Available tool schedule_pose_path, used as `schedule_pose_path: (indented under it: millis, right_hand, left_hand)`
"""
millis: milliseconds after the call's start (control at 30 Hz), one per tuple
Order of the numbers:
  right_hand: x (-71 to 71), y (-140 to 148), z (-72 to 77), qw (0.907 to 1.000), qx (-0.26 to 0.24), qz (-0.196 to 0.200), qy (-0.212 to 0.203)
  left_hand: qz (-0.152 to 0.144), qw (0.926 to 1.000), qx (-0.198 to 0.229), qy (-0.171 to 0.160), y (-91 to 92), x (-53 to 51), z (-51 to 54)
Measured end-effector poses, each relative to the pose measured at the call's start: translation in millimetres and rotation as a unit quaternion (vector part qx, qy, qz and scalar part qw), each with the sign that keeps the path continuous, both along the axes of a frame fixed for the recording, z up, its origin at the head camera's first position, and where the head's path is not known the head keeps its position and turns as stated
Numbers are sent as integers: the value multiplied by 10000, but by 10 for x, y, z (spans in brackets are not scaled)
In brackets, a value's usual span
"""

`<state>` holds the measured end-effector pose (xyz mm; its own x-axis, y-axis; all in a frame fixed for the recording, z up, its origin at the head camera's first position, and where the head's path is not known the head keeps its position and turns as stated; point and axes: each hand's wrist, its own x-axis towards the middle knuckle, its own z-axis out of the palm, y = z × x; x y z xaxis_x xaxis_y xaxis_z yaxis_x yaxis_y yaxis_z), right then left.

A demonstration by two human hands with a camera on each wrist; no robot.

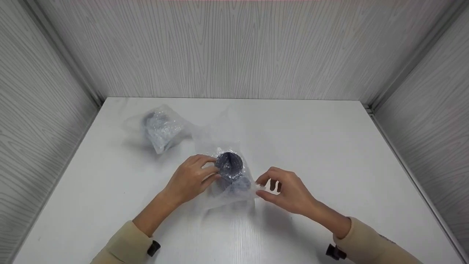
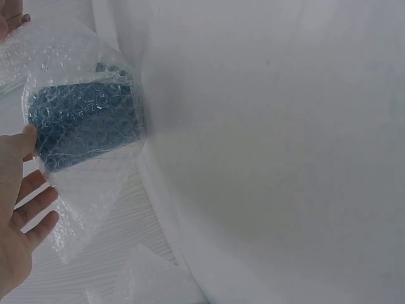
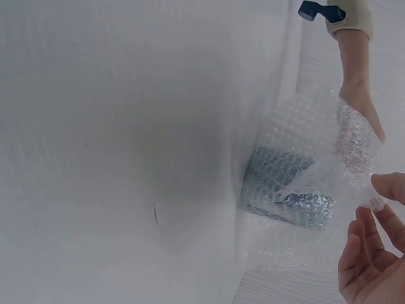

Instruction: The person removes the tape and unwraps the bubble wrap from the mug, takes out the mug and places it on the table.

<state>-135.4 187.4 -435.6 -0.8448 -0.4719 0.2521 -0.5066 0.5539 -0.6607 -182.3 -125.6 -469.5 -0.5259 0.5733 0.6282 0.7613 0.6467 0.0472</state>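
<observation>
A dark blue cylinder with a round opening, like a cup (image 1: 229, 165), lies inside bubble wrap (image 1: 223, 141) near the table's middle. Its bluish side shows through the bubbles in the left wrist view. My left hand (image 1: 191, 178) rests its fingertips against the cup's left side through the wrap, the other fingers loosely extended. On the right, my right hand (image 1: 289, 190) pinches a corner of the bubble wrap between thumb and index finger. That pinched corner also shows in the right wrist view, where the wrap (image 3: 300, 123) covers the cup (image 3: 278, 183).
A second bubble-wrapped bundle (image 1: 161, 126) with something dark inside lies at the back left, its wrap reaching towards the first. The white table (image 1: 311, 132) is bounded by grey wood-grain panels (image 1: 234, 47) at the back and both sides.
</observation>
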Motion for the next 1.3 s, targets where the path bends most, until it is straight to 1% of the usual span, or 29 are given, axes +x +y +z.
schedule_pose_path:
  millis: [167, 300, 533, 900, 1100, 1300]
  right_hand:
    - [44, 5, 0, 10000, -34, 7, 41]
    - [74, 15, -22, 9999, -144, 28, 16]
    - [130, 27, -77, 9996, -259, -32, -140]
    - [201, 30, -141, 9976, -251, -136, -627]
    - [224, 38, -163, 9963, -302, -46, -802]
    - [239, 37, -204, 9957, -351, 24, -852]
  left_hand:
    - [-6, 10000, -24, -5, -4, 5, 5]
    - [51, 10000, -64, 10, -7, 9, 9]
    - [75, 9999, -87, 81, -8, 6, 7]
    - [106, 9999, -67, -82, -5, 13, 4]
    - [111, 9998, -84, -105, -2, 15, 4]
    - [76, 10000, -52, -13, 2, 14, 4]
